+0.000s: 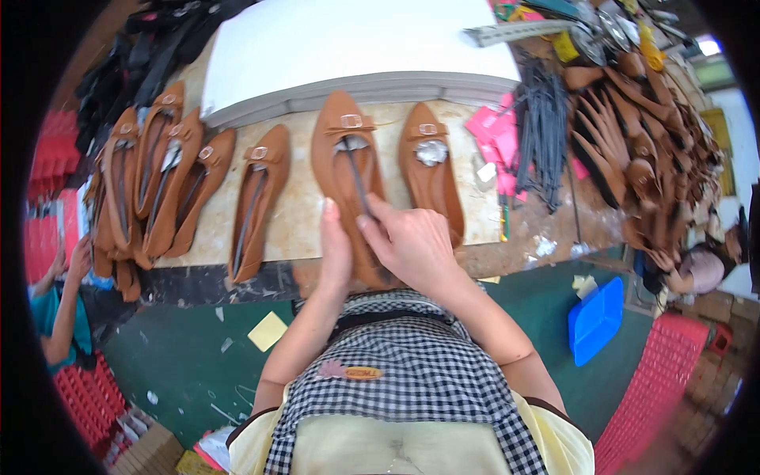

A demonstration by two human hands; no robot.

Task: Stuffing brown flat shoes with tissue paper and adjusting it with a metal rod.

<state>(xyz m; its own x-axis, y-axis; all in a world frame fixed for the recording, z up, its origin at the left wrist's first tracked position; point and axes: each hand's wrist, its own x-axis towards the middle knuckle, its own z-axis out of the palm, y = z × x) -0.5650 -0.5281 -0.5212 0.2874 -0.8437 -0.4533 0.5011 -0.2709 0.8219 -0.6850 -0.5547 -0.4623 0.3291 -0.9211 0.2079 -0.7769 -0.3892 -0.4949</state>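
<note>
A brown pointed flat shoe (pixel 331 162) with a buckled bow lies on the worktable in front of me, silvery-grey stuffing showing in its toe. My left hand (pixel 336 249) is closed against the shoe's left side near the heel. Along the inside of the shoe runs a slim dark grey strip (pixel 355 176), its front end at the stuffing. My right hand (pixel 416 244) pinches this strip over the rear half of the shoe. To the right lies another brown shoe (pixel 451 194) with crumpled stuffing in its toe. A brown shoe (pixel 274 182) with a strip inside lies to the left.
Several brown shoes (pixel 184 202) cluster at the left edge. A white sheet stack (pixel 356 39) lies behind. Dark strips (pixel 542 134), pink papers (pixel 492 136) and a heap of shoes (pixel 633 127) are at right. A blue dustpan-like tray (pixel 595 321) is below. Other people work at both sides.
</note>
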